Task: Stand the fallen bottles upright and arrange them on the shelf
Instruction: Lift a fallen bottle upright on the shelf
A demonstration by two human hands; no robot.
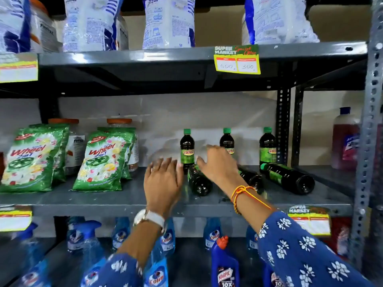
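Three dark bottles with green caps stand upright at the back of the grey middle shelf [124, 199]: one on the left [187, 147], one in the middle [227, 140], one on the right [267, 148]. In front of them three like bottles lie on their sides: a left one [199, 181], a middle one [251, 179] partly hidden by my right wrist, and a right one [288, 177]. My left hand [162, 183] hovers open just left of the left fallen bottle. My right hand [217, 162] is open above the fallen bottles, holding nothing.
Green detergent packets [99, 160] and jars fill the shelf's left half. A pink bottle [345, 141] stands beyond the perforated upright post [371, 121]. White sacks sit on the shelf above; blue spray bottles [165, 239] and cleaner bottles stand below.
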